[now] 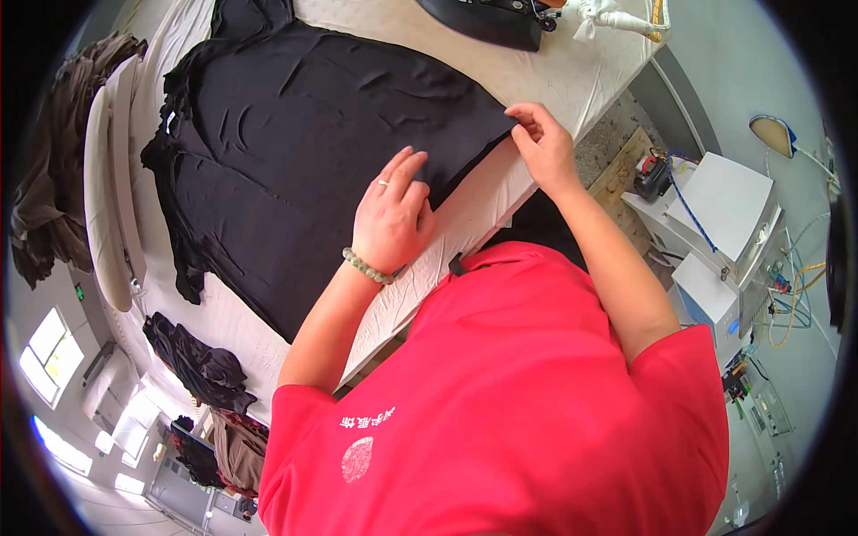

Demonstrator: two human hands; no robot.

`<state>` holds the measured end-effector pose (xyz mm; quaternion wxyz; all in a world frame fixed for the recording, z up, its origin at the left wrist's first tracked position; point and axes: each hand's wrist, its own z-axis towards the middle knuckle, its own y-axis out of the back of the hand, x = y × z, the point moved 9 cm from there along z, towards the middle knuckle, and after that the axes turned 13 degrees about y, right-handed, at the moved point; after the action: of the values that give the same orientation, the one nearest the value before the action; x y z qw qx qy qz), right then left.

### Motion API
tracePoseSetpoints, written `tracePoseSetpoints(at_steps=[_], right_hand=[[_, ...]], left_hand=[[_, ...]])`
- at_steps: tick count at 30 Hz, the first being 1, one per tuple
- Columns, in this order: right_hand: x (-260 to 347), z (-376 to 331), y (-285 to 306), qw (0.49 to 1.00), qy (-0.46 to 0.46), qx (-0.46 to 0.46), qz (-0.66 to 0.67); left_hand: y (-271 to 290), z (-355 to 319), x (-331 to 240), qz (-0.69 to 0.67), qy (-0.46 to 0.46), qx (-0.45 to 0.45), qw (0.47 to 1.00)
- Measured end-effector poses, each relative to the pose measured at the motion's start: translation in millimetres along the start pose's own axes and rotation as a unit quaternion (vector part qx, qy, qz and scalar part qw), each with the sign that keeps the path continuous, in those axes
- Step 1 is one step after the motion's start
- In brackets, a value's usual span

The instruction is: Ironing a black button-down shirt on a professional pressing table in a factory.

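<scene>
Black garment spread on padded board, smoothing part-way done.

The black garment (304, 152) lies flat across the centre and upper left of the frame on the white padded board (554, 80); creases remain over its middle, so flattening appears unfinished. The left hand (393, 214) presses open-palmed on the near hem, gripping nothing. The right hand (541, 143) pinches the hem corner between fingertips. The dark iron (487, 20) sits idle at the top edge. No containers visible; loose dark clothes (201, 366) are heaped lower left.
</scene>
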<state>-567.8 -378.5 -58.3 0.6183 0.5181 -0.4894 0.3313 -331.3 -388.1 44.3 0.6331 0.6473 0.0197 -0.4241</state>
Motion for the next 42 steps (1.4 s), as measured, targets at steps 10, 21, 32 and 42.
tracePoseSetpoints(at_steps=[10, 21, 32, 42], right_hand=[[20.0, 0.4, -4.6, 0.986, 0.092, 0.051, -0.126], [33.0, -1.2, -13.3, 0.971, 0.07, 0.024, -0.229], [37.6, -5.4, -23.2, 0.934, 0.085, 0.019, -0.346], [52.9, -4.9, -23.6, 0.915, 0.119, 0.015, -0.385]], left_hand=[[-26.1, -20.2, 18.2, 0.029, -0.07, 0.142, 0.987], [-3.2, 94.8, 93.6, -0.021, -0.053, 0.145, 0.988], [26.2, 240.0, 247.2, 0.283, 0.013, 0.344, 0.895], [43.2, 248.0, 248.4, 0.151, 0.03, 0.31, 0.938]])
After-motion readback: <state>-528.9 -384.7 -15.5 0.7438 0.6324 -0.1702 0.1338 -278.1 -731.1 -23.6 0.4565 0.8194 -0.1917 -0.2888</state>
